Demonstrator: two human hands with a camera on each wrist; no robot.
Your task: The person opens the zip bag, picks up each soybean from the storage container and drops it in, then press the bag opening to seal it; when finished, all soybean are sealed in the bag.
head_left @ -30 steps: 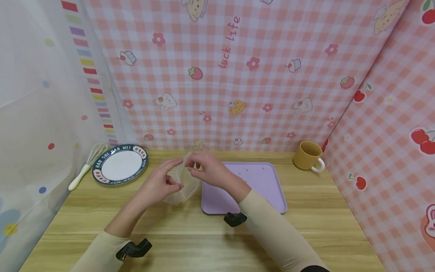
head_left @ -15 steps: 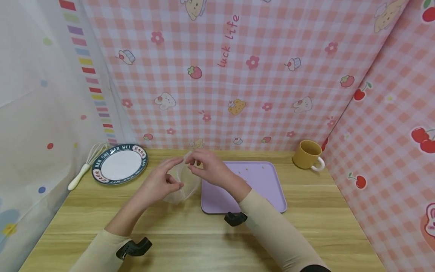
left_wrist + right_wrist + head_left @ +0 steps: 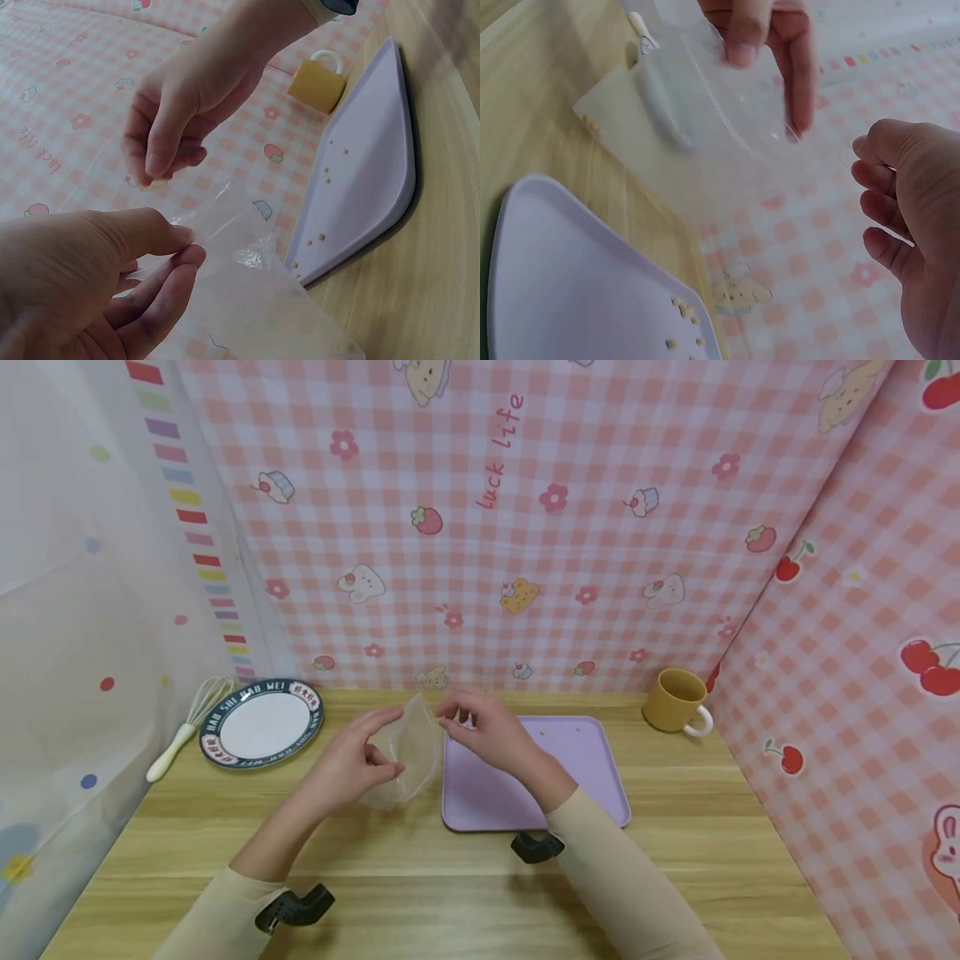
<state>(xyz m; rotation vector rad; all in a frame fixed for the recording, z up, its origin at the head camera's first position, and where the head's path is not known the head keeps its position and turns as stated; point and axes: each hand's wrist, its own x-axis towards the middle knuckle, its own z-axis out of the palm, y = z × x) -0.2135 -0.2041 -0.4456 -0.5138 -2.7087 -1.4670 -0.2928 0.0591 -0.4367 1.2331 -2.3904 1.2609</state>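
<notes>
- One plastic bag (image 3: 418, 752) hung pinched in the left hand (image 3: 351, 767)
- Right hand (image 3: 487, 731) sat nearby, fingers (image 3: 891, 140) together; whether holding anything, I couldn't tell
- Tan bits (image 3: 321, 238) dotted the lilac tray (image 3: 495, 797)

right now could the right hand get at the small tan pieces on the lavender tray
Probably yes: the right hand hovers apart from the translucent plastic bag, and the small tan pieces lie uncovered on the low-rimmed tray, with nothing visible blocking a reach.
</notes>
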